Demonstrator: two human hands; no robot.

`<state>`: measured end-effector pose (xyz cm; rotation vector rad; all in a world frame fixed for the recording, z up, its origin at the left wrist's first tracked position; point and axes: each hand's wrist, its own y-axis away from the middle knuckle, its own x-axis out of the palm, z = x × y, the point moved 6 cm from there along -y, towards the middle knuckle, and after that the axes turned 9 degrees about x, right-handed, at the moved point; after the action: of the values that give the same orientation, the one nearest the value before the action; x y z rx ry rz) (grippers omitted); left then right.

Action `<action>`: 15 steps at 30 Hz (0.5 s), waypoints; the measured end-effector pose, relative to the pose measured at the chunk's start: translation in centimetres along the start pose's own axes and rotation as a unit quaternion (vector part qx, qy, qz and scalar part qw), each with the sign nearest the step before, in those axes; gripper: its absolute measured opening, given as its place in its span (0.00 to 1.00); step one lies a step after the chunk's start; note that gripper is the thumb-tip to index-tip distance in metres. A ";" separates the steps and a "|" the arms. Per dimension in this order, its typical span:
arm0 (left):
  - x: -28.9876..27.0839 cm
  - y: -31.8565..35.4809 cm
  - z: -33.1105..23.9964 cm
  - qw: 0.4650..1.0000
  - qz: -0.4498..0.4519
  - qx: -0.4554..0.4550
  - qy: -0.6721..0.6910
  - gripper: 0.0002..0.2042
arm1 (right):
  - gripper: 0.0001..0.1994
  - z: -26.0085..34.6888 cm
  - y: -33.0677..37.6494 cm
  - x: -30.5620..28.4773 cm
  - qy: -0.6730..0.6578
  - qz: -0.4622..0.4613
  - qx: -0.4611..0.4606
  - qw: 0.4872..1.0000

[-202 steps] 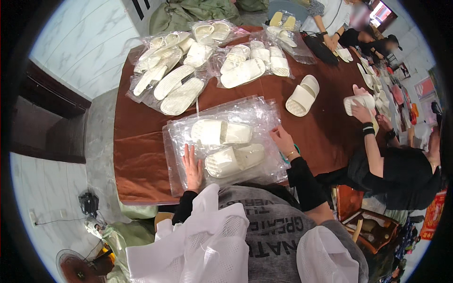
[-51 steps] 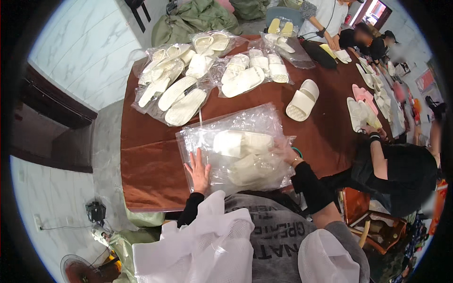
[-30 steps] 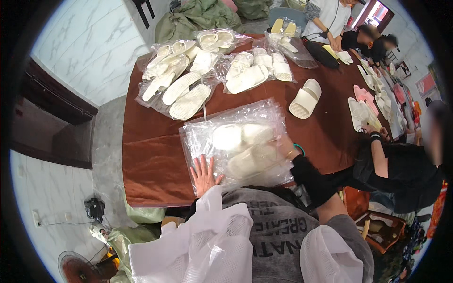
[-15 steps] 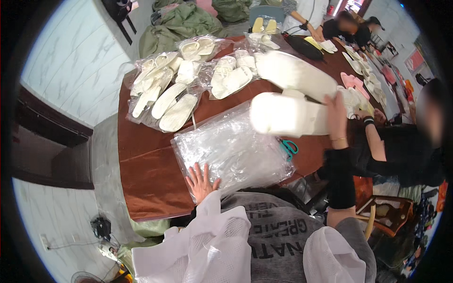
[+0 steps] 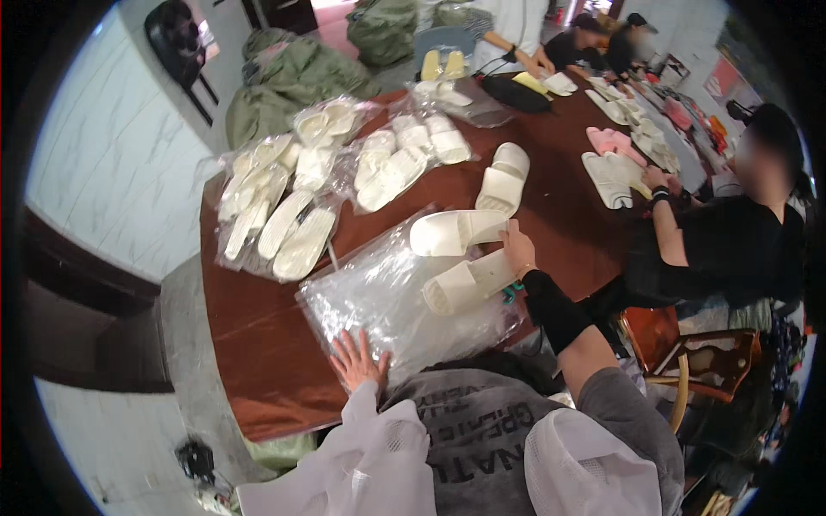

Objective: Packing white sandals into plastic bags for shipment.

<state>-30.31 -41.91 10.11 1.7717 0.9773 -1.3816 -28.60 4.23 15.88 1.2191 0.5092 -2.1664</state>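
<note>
My left hand (image 5: 358, 361) lies with spread fingers on the near left edge of a stack of clear plastic bags (image 5: 353, 301), holding nothing. Over the bags' far right part, my right hand (image 5: 518, 249) is closed at the heel ends of two white slide slippers. The upper slipper (image 5: 447, 232) points left; the lower slipper (image 5: 460, 286) is tilted beside it. Whether they touch the bags, I cannot tell. Just beyond my right hand, another white slipper (image 5: 503, 179) sits on the brown table (image 5: 258, 344). Teal scissors handles (image 5: 513, 294) show partly behind the lower slipper.
Bagged white slippers (image 5: 297, 232) cover the table's far left. At right, a person in black (image 5: 714, 249) handles white slippers (image 5: 609, 179) near pink ones (image 5: 615, 143). More people work at the far end. A wooden chair (image 5: 714, 361) stands at the lower right.
My right hand has brought the slippers down and nearer, over the bags. The slipper beyond it now shows clearly on the table. My left hand stays on the bags; the view has shifted.
</note>
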 end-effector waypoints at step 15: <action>0.1 0.2 0.0 1.000 -0.007 0.006 0.013 0.42 | 0.22 0.9 -8.2 -16.5 -0.098 -0.224 -0.108 0.964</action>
<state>-30.17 -42.00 10.03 1.7980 0.9988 -1.3792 -27.89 14.98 30.88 0.8150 0.9819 -2.4879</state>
